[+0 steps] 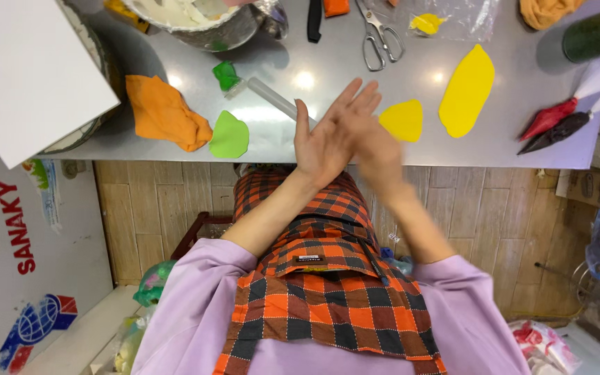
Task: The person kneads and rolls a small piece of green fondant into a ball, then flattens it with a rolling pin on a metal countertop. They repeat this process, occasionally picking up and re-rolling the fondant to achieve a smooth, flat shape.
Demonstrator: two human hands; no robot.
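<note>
My left hand (324,139) and my right hand (378,156) are pressed flat against each other, palm to palm, above the near edge of the steel table (355,149). The left hand's fingers are straight and point up to the right. My right hand is blurred by motion. Whatever lies between the palms is hidden. Nearest on the table are a small yellow flat piece (403,119), a clear rolling pin (278,101) and a green flat piece (229,135).
A long yellow flat piece (467,90), an orange lump (164,114), a small green bit (226,74), scissors (381,36), a metal bowl (227,35), a white board (26,76) and red and dark piping bags (553,119) lie on the table.
</note>
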